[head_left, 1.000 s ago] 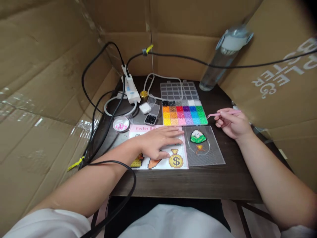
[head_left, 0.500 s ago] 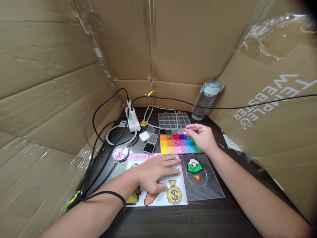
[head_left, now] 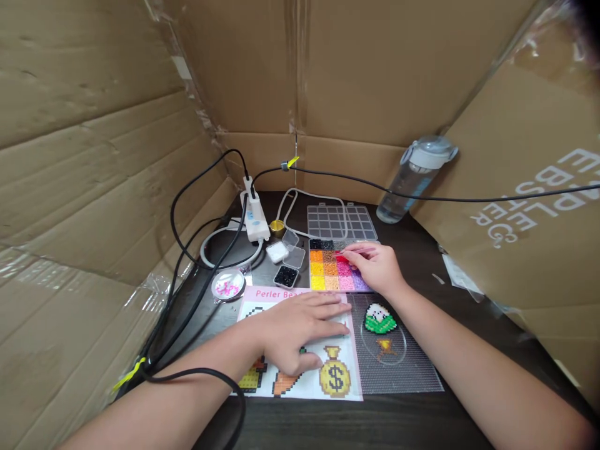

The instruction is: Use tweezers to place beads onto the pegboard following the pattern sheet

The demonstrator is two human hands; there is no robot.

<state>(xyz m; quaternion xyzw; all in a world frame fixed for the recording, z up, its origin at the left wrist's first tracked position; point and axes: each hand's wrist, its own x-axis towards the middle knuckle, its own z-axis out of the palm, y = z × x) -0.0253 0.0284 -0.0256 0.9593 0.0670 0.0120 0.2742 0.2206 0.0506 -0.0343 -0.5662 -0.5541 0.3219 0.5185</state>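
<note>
My left hand (head_left: 300, 331) lies flat with its fingers spread on a printed Perler bead pattern sheet (head_left: 349, 387). My right hand (head_left: 375, 265) pinches pink tweezers (head_left: 359, 250), their tips over the brown and red compartments of the bead box (head_left: 330, 267). Whether a bead sits in the tips is too small to tell. Beside the sheet lies a clear pegboard (head_left: 422, 375). On it rest a finished-looking white and green bead figure (head_left: 380, 319) and a small orange and brown bead piece (head_left: 385, 347). My right hand hides the box's right-hand compartments.
Small boxes of black beads (head_left: 285, 276) and white beads (head_left: 277, 252) stand left of the bead box. A round dish of pink beads (head_left: 228, 285) is farther left. Black cables (head_left: 175, 312), a power strip (head_left: 254, 219), and a water bottle (head_left: 415, 181) stand near the cardboard walls.
My right hand has moved the tweezers leftward and nearer, from the back grey compartments to the brown and red ones. My left hand stays on the sheet. The view has shifted slightly.
</note>
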